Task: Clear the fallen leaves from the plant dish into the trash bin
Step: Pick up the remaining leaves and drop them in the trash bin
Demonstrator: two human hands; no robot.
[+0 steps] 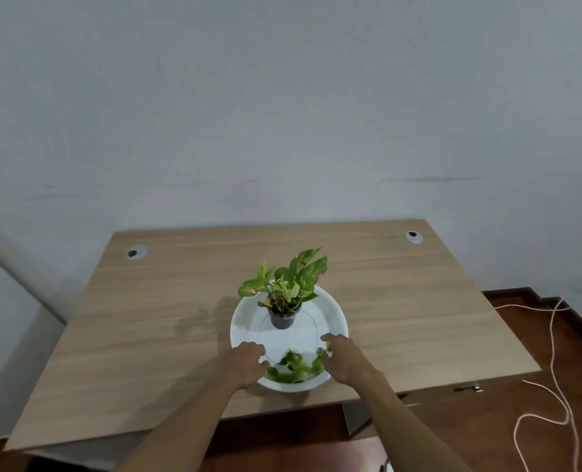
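Both grips are down on the white dish (334, 313), palms facing down. Left hand (248, 364) has its fingers curled. Right hand (345, 359) has its fingers spread, holding nothing I can see. Green fallen leaves (294, 367) lie between the hands, touching both. A small potted plant (284, 294) stands behind them on the bench (146, 318).

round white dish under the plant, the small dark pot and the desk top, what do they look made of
Round white dish: smooth and faintly glossy, so plastic or glazed ceramic; the picture cannot settle which. Small dark pot: thin-walled and slightly shiny, probably plastic. Light brown desk top: matte with straight printed-looking grain, likely wood-look laminate rather than solid wood.
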